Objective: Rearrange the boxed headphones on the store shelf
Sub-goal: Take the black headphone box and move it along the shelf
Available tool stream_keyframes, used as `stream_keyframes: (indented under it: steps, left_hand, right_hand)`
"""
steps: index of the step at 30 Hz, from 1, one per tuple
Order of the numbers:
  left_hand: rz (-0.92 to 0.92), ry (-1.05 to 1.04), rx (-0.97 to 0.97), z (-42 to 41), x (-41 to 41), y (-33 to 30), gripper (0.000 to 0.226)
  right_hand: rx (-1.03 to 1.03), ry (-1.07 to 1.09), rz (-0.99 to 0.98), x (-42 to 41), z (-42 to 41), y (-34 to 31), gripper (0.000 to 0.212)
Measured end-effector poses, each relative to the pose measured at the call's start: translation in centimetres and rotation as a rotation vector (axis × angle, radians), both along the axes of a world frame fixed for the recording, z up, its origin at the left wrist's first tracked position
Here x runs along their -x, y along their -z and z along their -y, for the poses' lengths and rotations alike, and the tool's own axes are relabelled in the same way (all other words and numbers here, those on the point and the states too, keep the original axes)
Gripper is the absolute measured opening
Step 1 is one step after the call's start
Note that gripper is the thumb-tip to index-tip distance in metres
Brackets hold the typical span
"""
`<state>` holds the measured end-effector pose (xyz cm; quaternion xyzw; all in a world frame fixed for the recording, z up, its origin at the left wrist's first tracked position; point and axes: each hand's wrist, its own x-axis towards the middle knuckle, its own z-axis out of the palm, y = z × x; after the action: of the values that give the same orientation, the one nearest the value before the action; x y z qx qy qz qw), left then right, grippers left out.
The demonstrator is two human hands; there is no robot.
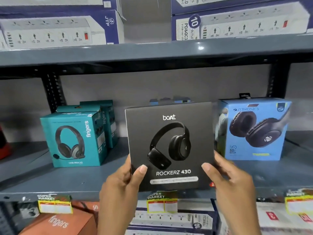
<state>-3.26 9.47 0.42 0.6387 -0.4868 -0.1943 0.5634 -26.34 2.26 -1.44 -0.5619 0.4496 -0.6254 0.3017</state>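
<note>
Black boAt headphone box [170, 145]: held upright, printed face toward the wearer, in front of the middle shelf [67, 180]; its lower edge sits at or just past the shelf's front lip, so whether it rests on the shelf cannot be told.

Left hand [118, 187]: closed on the box's lower left corner, thumb across the front. Right hand [232, 182]: closed on the lower right edge, thumb on the front. The grip at both low corners likely keeps the label readable and the box square for sliding in.

Teal fingers headset box [74, 141]: standing on the shelf at left, a second teal box [108, 122] just behind it.

Blue Zebronics box [255, 129]: standing at right, near the held box.

Open room: a bare stretch of shelf between teal and blue boxes, seemingly wide enough for the black box, tighter on the blue side. Small boxes [169, 100] show behind its top edge.
</note>
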Motion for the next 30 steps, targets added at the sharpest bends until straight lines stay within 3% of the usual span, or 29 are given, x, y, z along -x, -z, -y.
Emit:
stream_keyframes:
  steps: [12, 19, 24, 30]
  left_hand:
    - [0.030, -0.040, -0.016, -1.3, -0.2, 0.5, 0.075]
    - [0.039, -0.330, 0.142, -2.9, -7.3, 1.8, 0.048]
    - [-0.004, -0.507, 0.153, -2.9, -12.2, 4.2, 0.058]
    - [0.078, -0.547, 0.162, -1.6, -14.7, 6.1, 0.058]
  right_hand:
    - [-0.037, -0.009, -0.039, -1.2, -1.0, 0.8, 0.046]
    - [-0.017, -0.150, -0.082, -10.5, 1.7, -0.2, 0.040]
    - [-0.023, -0.219, -0.251, -19.3, 3.9, 1.3, 0.041]
    - [-0.066, -0.176, -0.338, -22.5, 3.8, 2.4, 0.044]
